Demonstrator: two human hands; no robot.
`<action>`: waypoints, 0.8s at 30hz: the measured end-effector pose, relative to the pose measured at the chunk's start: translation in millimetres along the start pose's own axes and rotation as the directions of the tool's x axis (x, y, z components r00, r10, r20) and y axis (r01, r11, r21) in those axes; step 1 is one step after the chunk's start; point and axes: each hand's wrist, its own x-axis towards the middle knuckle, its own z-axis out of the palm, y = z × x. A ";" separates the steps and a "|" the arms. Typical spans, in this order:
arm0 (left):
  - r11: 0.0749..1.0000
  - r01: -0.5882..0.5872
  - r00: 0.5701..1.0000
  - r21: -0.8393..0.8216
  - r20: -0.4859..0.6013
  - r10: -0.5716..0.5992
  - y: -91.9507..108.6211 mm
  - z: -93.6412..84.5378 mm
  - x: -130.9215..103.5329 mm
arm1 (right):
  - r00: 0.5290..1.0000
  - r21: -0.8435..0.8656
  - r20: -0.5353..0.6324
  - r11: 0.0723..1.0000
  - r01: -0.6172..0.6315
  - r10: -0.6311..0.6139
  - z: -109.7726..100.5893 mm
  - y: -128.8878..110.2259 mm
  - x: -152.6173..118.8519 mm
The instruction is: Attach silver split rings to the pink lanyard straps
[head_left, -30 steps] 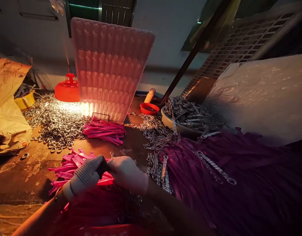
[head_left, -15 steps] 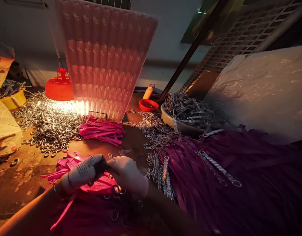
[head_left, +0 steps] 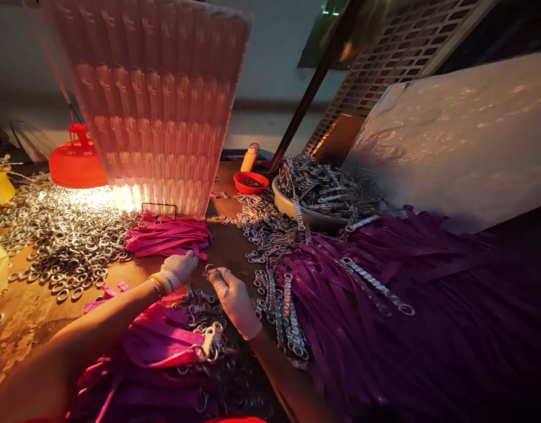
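My left hand (head_left: 179, 271), in a dotted knit glove, is closed at the near edge of a bundle of pink straps (head_left: 167, 236). Its fingertips face away, so what it holds, if anything, is hidden. Just to the right, my right hand (head_left: 234, 299), in a thin pale glove, pinches a metal ring (head_left: 209, 268) between thumb and fingers. Below both hands lies a heap of pink straps (head_left: 164, 335) with metal rings and a pale ribbed piece (head_left: 212, 339) at their ends. Short metal link pieces (head_left: 204, 302) lie between my forearms.
Loose metal rings (head_left: 72, 235) pile up under a red lamp (head_left: 79, 161). A clear ribbed plastic panel (head_left: 160, 111) stands behind the strap bundle. To the right are a red bowl (head_left: 251, 183), a basin (head_left: 286, 202) of metal chain strips and a large purple strap heap (head_left: 385, 329).
My hands have parted. The left has moved up to the far strap bundle; the right has moved slightly right and shows a ring at its fingertips. The view has shifted right.
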 end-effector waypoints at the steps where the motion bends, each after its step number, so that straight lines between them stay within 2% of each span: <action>1: 1.000 0.012 1.000 -0.008 -0.002 -0.012 1.8 3.2 3.8 | 1.000 0.016 0.012 1.000 -0.011 0.011 1.1 2.2 -0.3; 3: 0.999 0.011 1.000 -0.045 -0.006 -0.011 3.5 5.4 3.9 | 0.999 0.026 0.030 0.999 -0.034 0.033 1.4 2.6 -0.8; 5: 0.996 -0.011 1.000 -0.083 0.003 0.012 1.7 1.2 -5.8 | 0.998 0.005 0.059 1.000 -0.027 0.027 -0.7 -2.4 -0.8; 7: 0.992 -0.021 0.999 -0.121 0.027 0.024 -2.2 -7.6 -25.7 | 0.992 -0.034 0.116 0.998 0.061 -0.057 -3.0 -11.6 -0.5; 9: 0.961 0.013 0.996 -0.275 0.086 0.011 -5.1 -18.1 -53.7 | 0.963 -0.082 0.194 0.975 0.204 -0.186 -2.5 -23.0 -0.7; 11: 0.852 0.063 0.991 -0.519 0.137 0.010 -4.5 -26.7 -85.3 | 0.923 -0.156 0.276 0.935 0.317 -0.267 1.8 -35.7 -2.4; 13: 0.701 0.098 0.990 -0.706 0.142 0.005 -0.6 -31.1 -114.1 | 0.892 -0.297 0.357 0.872 0.389 -0.277 8.1 -49.0 -6.6; 15: 0.621 0.110 0.993 -0.776 0.119 -0.026 4.1 -30.9 -135.7 | 0.861 -0.465 0.434 0.752 0.467 -0.266 13.4 -61.6 -13.0; 16: 0.609 0.122 0.992 -0.784 0.115 -0.050 5.8 -29.5 -143.4 | 0.841 -0.529 0.470 0.678 0.511 -0.267 15.0 -66.9 -16.7; 18: 0.657 0.125 0.992 -0.744 0.096 -0.081 7.1 -25.2 -153.4 | 0.799 -0.596 0.529 0.544 0.590 -0.286 16.6 -74.1 -24.1; 20: 0.785 0.039 0.999 -0.619 0.009 -0.043 5.3 -20.2 -158.4 | 0.765 -0.611 0.564 0.466 0.640 -0.311 17.4 -75.7 -30.4; 22: 0.890 -0.101 0.993 -0.445 -0.101 0.062 1.5 -16.0 -160.9 | 0.757 -0.616 0.565 0.443 0.651 -0.327 19.0 -72.6 -35.2; 24: 0.920 -0.185 0.980 -0.346 -0.136 0.146 -2.6 -13.7 -162.9 | 0.772 -0.617 0.540 0.466 0.635 -0.336 21.0 -67.8 -38.7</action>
